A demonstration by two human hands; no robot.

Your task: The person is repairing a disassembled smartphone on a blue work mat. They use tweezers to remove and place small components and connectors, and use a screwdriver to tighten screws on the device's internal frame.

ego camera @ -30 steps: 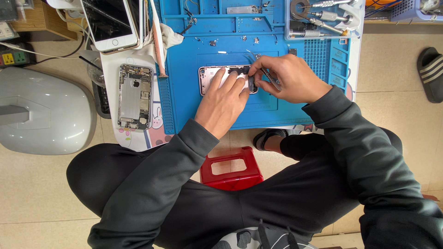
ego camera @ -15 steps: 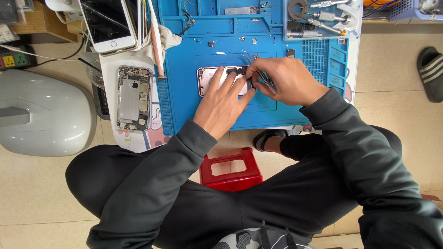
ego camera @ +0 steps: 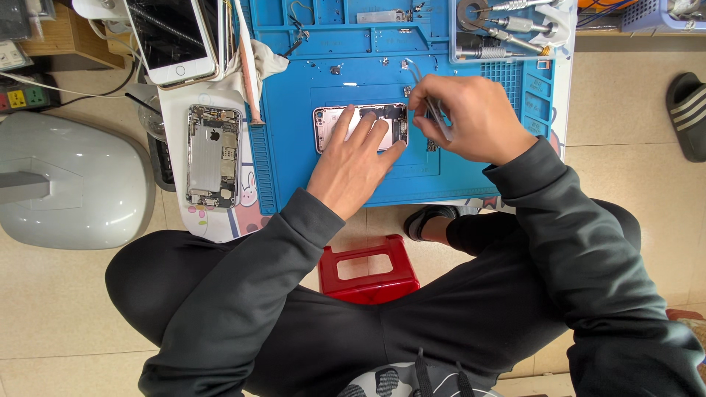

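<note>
Opened phone chassis (ego camera: 360, 126) lies flat on blue repair mat (ego camera: 353, 184). Left hand (ego camera: 354, 160) presses it, fingers spread, grasping nothing. Right hand (ego camera: 471, 117) pinches tweezers (ego camera: 425, 99), apparently at its right edge. Light, rigid, fragile inside; hold by frame edges.

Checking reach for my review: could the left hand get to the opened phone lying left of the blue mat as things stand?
Probably yes: the left hand rests on the phone housing, and nothing stands between it and the opened phone.
</note>
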